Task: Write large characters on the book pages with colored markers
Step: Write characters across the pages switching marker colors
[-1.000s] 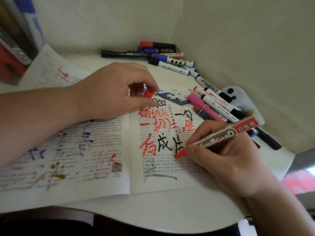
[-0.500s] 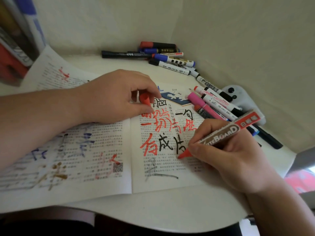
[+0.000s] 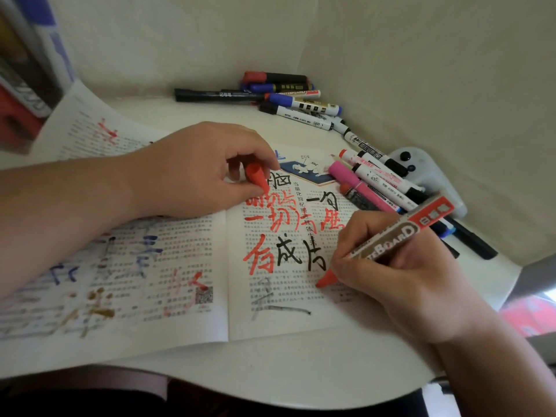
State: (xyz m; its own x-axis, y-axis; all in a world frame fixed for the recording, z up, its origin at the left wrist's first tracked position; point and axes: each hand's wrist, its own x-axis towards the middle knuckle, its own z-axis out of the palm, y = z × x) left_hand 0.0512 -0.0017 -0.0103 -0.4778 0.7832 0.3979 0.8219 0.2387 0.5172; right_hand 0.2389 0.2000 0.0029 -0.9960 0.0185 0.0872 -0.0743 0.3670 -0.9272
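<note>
Right hand (image 3: 403, 284): fingers (image 3: 358, 236) clenched round red marker (image 3: 391, 239), writing grip. Tip noted slightly lower on right page (image 3: 285, 320) than one second ago, now just below black characters, ahead of fingers. Contact with paper not confirmed. No fresh red stroke seen at tip.

Left hand (image 3: 192, 173): red cap (image 3: 257, 176) pinched between thumb and forefinger. Cap has been turned, more of it exposed below fingers. Hand rests at page top.

Judged: next red character about to be started. Spare markers (image 3: 301, 100) lie beyond fingers on surface (image 3: 270, 371).
</note>
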